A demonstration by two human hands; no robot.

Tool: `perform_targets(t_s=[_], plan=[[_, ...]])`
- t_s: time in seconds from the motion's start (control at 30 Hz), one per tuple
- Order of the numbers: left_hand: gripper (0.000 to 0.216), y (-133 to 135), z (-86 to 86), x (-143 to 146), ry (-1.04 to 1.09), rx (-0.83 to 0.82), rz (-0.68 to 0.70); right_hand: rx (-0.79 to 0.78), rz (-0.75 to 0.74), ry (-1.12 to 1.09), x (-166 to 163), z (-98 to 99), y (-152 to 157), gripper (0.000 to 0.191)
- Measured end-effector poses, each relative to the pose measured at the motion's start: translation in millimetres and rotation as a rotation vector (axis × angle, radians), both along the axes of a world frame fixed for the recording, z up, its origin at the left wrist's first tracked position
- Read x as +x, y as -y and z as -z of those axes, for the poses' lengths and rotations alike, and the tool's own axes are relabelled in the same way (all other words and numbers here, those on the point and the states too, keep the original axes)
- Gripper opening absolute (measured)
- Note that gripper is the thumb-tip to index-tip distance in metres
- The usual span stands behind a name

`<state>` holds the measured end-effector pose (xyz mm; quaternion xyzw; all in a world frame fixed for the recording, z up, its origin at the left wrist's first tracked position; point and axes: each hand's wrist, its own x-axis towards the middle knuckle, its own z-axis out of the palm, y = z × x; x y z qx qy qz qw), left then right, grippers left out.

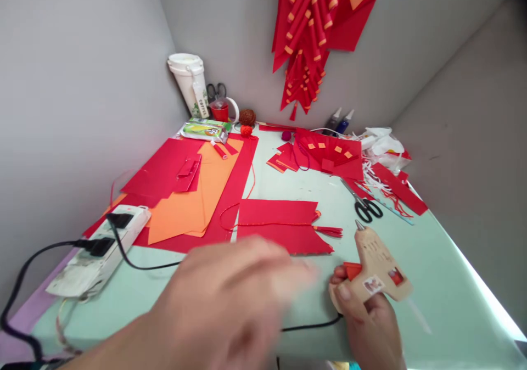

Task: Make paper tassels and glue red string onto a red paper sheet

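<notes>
My right hand (366,318) grips a tan glue gun (379,265) by its handle, a finger on the orange trigger, its metal nozzle pointing up and away. My left hand (230,298) is smeared by motion low in the middle, above the table's near edge; its fingers look stretched toward the right with nothing seen in them. Just beyond both hands lies a red paper sheet (280,224) with a thin red cord and a red tassel (327,230) across it. Black-handled scissors (364,202) lie behind the glue gun.
A white power strip (101,249) with black plugs and cables sits at the left. Red and orange paper sheets (193,186) cover the left half of the pale green table (432,260). Cut red pieces, scraps, glue bottles (341,122), a white cup (190,82) stand at the back. Red paper decoration (317,35) hangs on the wall.
</notes>
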<state>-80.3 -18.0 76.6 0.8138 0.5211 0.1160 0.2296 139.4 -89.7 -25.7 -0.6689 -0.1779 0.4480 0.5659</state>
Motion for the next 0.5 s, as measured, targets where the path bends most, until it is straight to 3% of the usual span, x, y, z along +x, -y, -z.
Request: perform_targets(t_s=[0.1,0.2,0.3,0.5], plan=[[0.039,-40.6,3.1,-11.7,0.038,0.208,-0.025,0.003,-0.038,0.093,6.7,-10.5,-11.7,0.044],[0.037,-67.3,22.7,-22.6,-0.029,0.150,-0.166,-0.015,-0.120,0.213,13.5,-23.9,-25.3,0.046],[0.039,-78.4,40.9,-31.2,-0.033,0.038,-0.173,0.001,-0.139,0.239,18.6,-33.1,-36.7,0.045],[0.037,-80.6,51.4,-39.6,0.035,-0.050,-0.191,-0.007,-0.147,0.246,22.8,-36.4,-52.3,0.049]])
